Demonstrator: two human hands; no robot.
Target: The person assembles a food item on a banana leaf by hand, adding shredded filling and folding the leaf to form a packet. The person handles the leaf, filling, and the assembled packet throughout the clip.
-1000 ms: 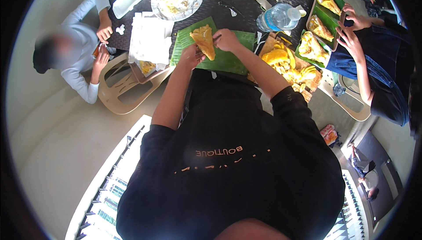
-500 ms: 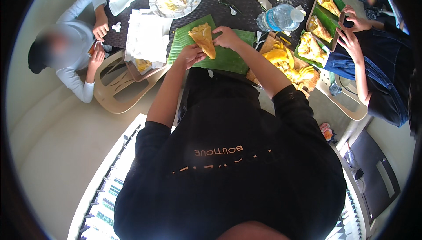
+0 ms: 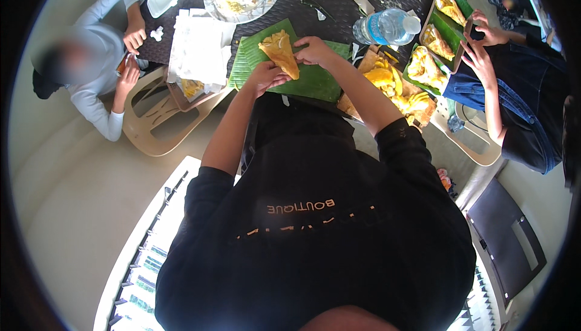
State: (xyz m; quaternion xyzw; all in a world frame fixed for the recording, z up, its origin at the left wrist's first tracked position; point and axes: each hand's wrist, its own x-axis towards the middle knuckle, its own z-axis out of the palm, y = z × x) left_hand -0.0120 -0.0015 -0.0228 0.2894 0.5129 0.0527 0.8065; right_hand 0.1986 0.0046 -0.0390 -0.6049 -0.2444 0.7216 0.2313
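1 folded, cone-shaped crepe [image 3: 278, 50] is over the green banana leaf [image 3: 319, 84], between the 2 hands, long axis slanting from the wide end, far and slightly left, to the narrow tip, near and slightly right. Left hand [image 3: 267, 78] is nearer the tip, grasping the crepe from its lower left; right hand [image 3: 313, 51] is at the right edge, fingers bent in, can't tell if pinching or just touching. Yellow fruit pieces [image 3: 382, 79] lie right of the leaf.
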